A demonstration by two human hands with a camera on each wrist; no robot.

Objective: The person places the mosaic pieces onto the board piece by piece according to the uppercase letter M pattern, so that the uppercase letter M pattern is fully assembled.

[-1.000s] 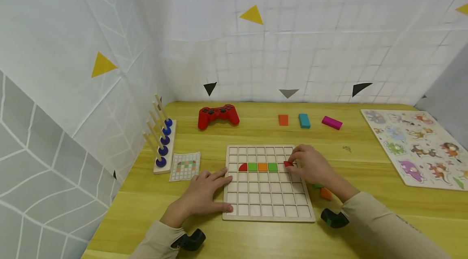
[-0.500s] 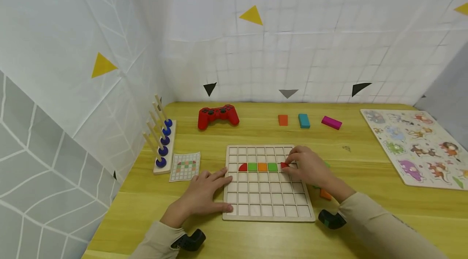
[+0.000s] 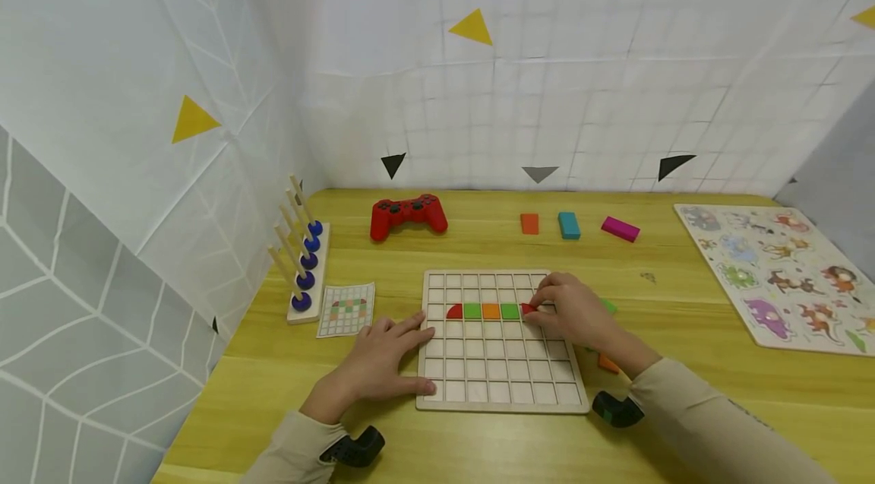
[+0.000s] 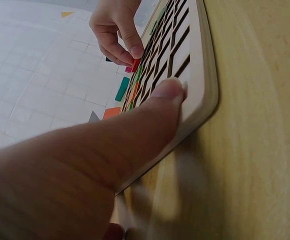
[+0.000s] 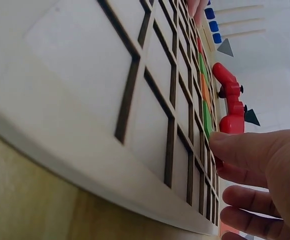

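Red piece [image 3: 528, 308], at the third row of the grid board [image 3: 502, 407], just right of the row's second green square [image 3: 510, 311]; whether it sits fully in its cell is hidden by the right hand [image 3: 574, 313], whose thumb and index finger are clamped on it. Leftward along the row follow an orange square [image 3: 491, 311], the first green square [image 3: 472, 311] and a red quarter-round [image 3: 455, 311]. The left hand [image 3: 386, 359] lies at the board's left edge, fingers spread apart, thumb on the frame. Loose green and orange pieces [image 3: 608, 363] lie beside the board, partly under the right forearm. Farther out on the bench [image 3: 492, 453]: a printed grid card [image 3: 346, 311], a peg stand [image 3: 319, 286], a red game controller [image 3: 409, 216], an orange tile [image 3: 529, 223], a blue block [image 3: 569, 226], a magenta block [image 3: 620, 229] and an animal puzzle [image 3: 762, 279].
Likely faults: a badly turned red piece could catch on the dividers and sit tilted; a sideways push could lift the neighbouring green square; a lowered forearm could scatter the loose pieces.
Lettering: no brand or label is legible; the right sleeve [image 3: 711, 408] bears a dark mark, too small to read
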